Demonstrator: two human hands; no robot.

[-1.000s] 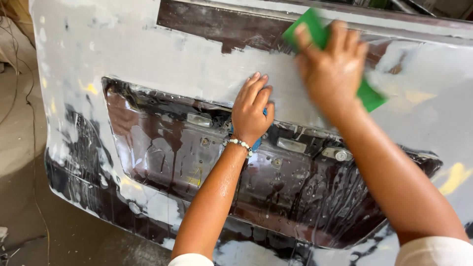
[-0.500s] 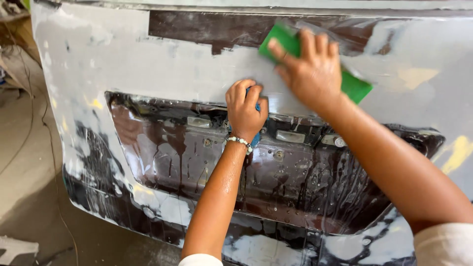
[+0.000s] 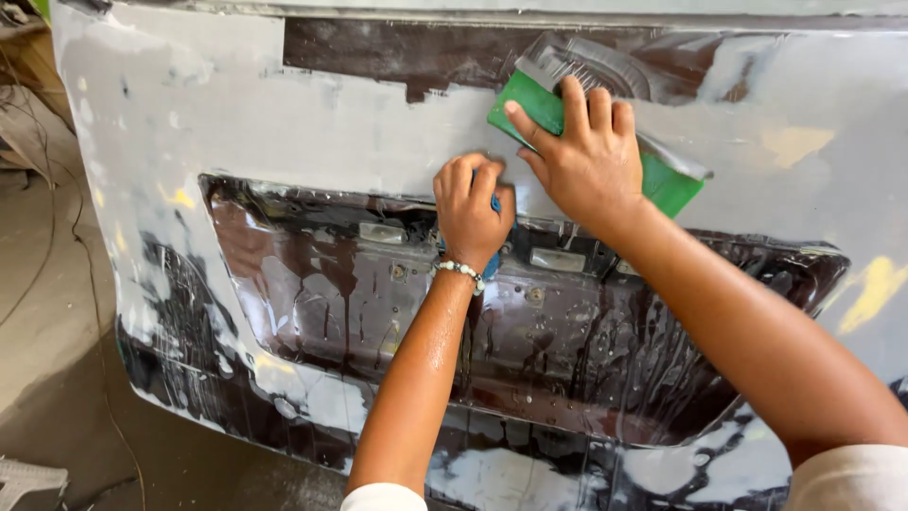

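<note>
I saw the right hand [image 3: 588,156] pressed flat, fingers spread, on a green sanding block [image 3: 667,183] against the wet grey car panel [image 3: 284,123]. The block's long axis ran diagonally, upper left down to lower right, just above the dark recess [image 3: 378,312]. The left hand [image 3: 470,208] sat just beside and below it, curled closed around something blue [image 3: 495,203], mostly hidden, so I couldn't tell what. The right hand was on the block; the left was apart from it.
</note>
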